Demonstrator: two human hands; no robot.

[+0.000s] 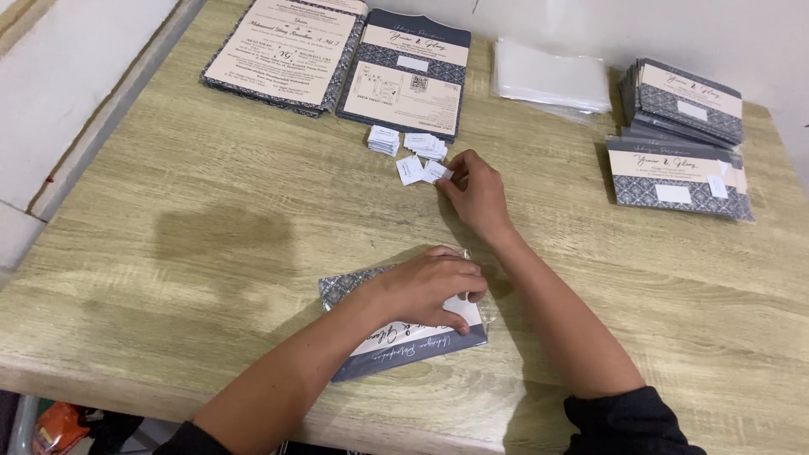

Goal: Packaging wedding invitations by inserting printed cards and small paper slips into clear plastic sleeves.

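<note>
Home worktable (211, 219), stacked invitation cards (683, 101)

Even, soft indoor light, faint shadows on the table (211, 219), mostly sharp.
</note>
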